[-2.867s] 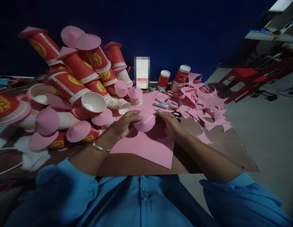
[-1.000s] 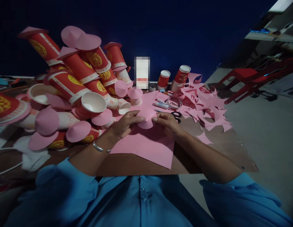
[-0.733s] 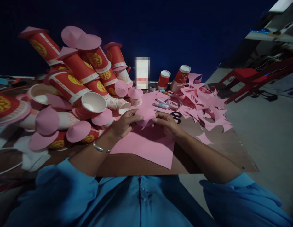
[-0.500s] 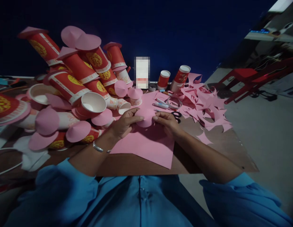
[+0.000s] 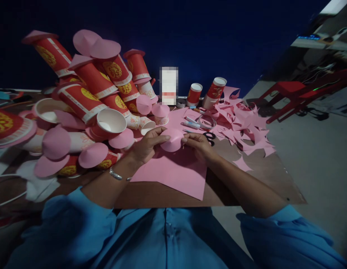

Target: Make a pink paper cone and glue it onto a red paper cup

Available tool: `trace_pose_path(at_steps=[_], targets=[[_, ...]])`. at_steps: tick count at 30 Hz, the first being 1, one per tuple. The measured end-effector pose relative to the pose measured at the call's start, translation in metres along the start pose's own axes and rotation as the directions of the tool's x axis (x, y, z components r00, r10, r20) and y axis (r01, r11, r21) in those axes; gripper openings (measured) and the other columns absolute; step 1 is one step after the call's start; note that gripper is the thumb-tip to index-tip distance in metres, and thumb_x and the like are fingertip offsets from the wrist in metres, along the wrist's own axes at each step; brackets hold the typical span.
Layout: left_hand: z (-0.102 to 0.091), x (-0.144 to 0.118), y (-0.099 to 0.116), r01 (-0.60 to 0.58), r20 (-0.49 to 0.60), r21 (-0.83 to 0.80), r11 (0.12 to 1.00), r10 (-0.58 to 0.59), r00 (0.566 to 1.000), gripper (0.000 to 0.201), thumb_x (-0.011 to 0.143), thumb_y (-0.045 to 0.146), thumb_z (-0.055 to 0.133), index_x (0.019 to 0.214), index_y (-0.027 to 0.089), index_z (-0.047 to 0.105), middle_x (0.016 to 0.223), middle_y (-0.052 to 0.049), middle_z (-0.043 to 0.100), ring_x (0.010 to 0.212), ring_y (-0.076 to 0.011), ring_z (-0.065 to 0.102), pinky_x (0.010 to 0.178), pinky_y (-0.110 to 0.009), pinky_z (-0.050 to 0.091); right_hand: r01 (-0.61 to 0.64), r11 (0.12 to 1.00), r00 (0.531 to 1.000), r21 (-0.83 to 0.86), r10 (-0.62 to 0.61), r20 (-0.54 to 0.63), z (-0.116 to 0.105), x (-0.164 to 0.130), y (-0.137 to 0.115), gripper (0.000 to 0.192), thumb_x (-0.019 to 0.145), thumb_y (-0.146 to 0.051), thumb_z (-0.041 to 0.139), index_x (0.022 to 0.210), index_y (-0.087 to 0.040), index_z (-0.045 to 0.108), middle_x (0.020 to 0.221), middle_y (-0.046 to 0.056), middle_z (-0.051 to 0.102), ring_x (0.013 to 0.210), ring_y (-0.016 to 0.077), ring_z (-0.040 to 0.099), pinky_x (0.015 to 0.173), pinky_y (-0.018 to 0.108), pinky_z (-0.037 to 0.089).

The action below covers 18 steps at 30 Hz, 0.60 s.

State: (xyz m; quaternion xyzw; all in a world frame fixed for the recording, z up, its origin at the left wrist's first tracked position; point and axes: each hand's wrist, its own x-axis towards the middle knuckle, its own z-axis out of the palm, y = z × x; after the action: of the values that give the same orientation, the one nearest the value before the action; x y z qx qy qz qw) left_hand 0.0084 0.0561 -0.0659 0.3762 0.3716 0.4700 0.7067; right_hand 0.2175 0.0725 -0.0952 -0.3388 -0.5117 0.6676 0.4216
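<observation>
A small pink paper cone (image 5: 172, 140), shallow like a hat, is held between both hands above the table. My left hand (image 5: 151, 145) pinches its left edge between thumb and fingers. On the opposite edge, my right hand (image 5: 198, 145) grips it the same way. Beneath them lies a large pink paper sheet (image 5: 179, 172). Black-handled scissors (image 5: 209, 138) rest just beyond my right hand, their blades mostly hidden. Near them are a glue tube (image 5: 191, 124) and a roll of clear tape (image 5: 207, 121).
Red and white paper cups (image 5: 92, 77) with pink cone tops are heaped on the left. Two cups (image 5: 194, 95) stand at the back, right of a blurred phone-like screen (image 5: 169, 86). Pink paper offcuts (image 5: 243, 125) cover the table's right side. A red stool (image 5: 282, 91) stands beyond.
The pink cone has tilted slightly, and a bright crease now shows on its surface. Both hands keep their hold in nearly the same place.
</observation>
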Motion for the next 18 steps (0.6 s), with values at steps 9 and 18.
trace_pose_path(at_steps=[9,18], targets=[[-0.0008,0.0002,-0.0012,0.048,-0.004,0.006,0.999,-0.048,0.999,0.039,0.066,0.026,0.095,0.096,0.015,0.074,0.091,-0.003,0.078,0.084,-0.0162,0.07,0.084,-0.029,0.054,-0.008,0.999,1.0,0.033,0.008,-0.021,0.0026,-0.0003,-0.0037,0.041,0.071,-0.055,0.091,0.065,-0.02,0.071,0.067,-0.001,0.065,0.065,0.0127,0.053,0.067,0.028,0.041],[-0.0026,0.0012,-0.0023,0.065,0.019,0.009,0.998,-0.065,0.998,0.038,0.067,0.027,0.096,0.095,0.015,0.073,0.089,-0.002,0.077,0.083,-0.0143,0.069,0.083,-0.027,0.054,-0.02,0.999,1.0,0.038,0.021,-0.019,0.0028,-0.0015,-0.0045,0.042,0.07,-0.057,0.092,0.067,-0.02,0.071,0.068,-0.001,0.066,0.065,0.0124,0.053,0.066,0.028,0.042]])
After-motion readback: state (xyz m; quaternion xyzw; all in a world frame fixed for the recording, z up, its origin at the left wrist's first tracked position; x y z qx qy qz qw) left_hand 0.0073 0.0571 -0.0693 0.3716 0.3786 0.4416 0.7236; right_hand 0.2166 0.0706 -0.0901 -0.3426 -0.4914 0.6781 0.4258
